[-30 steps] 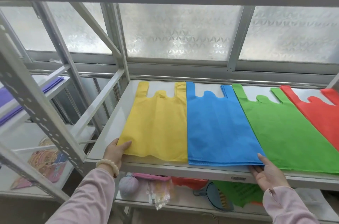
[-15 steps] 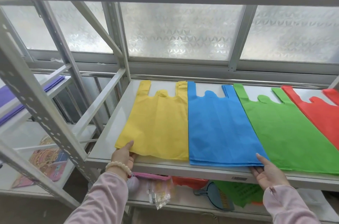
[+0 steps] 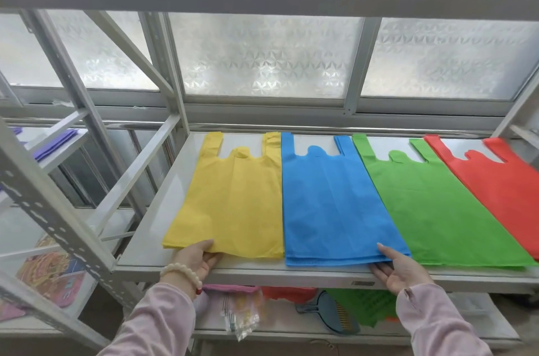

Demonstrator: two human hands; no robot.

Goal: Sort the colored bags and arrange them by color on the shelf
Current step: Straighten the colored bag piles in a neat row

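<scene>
**Both hands grip the front edges of bags on the shelf**

4 bags lie flat in a row on the shelf (image 3: 151, 227), handles toward the window (image 3: 262, 55). From left to right they are the yellow bag (image 3: 233, 204), blue bag (image 3: 332, 204), green bag (image 3: 437, 209) and red bag (image 3: 501, 180), each edge to edge with the next. The left hand (image 3: 196, 260) pinches the yellow bag's front edge, thumb on top and fingers beneath. The right hand (image 3: 401, 268) pinches the blue bag's front right corner the same way.
</scene>
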